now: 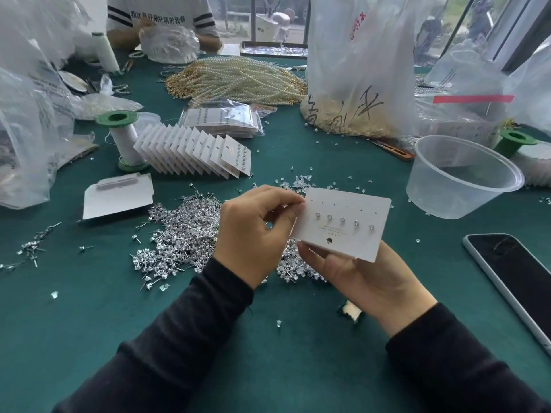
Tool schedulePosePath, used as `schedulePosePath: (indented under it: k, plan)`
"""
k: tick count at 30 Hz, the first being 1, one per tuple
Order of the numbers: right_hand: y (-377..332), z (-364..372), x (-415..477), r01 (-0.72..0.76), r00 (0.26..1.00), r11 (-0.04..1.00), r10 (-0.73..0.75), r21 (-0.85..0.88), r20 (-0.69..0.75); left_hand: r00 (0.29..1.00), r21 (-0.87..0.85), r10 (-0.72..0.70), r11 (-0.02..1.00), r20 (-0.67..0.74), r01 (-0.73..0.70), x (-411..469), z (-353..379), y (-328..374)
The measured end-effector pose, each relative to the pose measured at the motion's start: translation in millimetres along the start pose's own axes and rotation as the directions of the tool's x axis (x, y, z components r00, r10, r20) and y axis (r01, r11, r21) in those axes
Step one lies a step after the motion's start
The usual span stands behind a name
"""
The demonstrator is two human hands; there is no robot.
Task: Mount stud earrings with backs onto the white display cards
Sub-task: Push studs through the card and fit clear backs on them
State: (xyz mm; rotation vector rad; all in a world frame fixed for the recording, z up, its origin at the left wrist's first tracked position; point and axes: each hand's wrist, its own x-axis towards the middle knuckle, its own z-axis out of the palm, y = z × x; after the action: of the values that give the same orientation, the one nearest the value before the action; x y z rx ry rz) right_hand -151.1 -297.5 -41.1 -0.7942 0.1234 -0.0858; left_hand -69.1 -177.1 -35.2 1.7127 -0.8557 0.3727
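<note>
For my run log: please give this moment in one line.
left hand pinches card | right hand holds card | five studs mounted
</note>
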Motion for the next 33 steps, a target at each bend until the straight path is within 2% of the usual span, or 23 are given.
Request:
schedulePosePath:
  k: [7,19,23,26,31,33]
  plan:
    - [-0.3,2.4,-0.2,-0.005,1.0,1.0,0.005,-0.012,0.014,0.999,0.03,0.032,0.999,-0.012,-0.031,-1.2,-0.3,1.9]
    - [0.5,1.8,0.2,-0.028,1.0,0.999,0.028,0.029,-0.004,0.998,-0.033,-0.055,0.998,0.002,0.055,-1.8,1.3,3.3]
    - [-2.2,0.9,1.1,-0.029,0.997,0.993,0.036,0.114,-0.061,0.991,-0.011,-0.009,1.0,0.134,0.011,-4.0,1.9,7.1]
    - [-3.2,1.0,1.4,-0.016,0.994,0.994,0.027,0.106,-0.104,0.965,0.083,0.086,0.991,0.246,-0.109,-6.7,4.2,5.7]
    - [-1.8,0.5,3.2,0.002,0.996,0.995,0.006,0.095,-0.09,0.988,0.049,0.086,0.994,0.128,-0.093,-4.4,3.2,4.3]
    - [-1.3,-1.4,2.2,0.011,0.998,0.997,-0.005,0.081,-0.066,0.989,0.051,0.088,0.994,0.121,-0.095,-4.2,3.2,4.2]
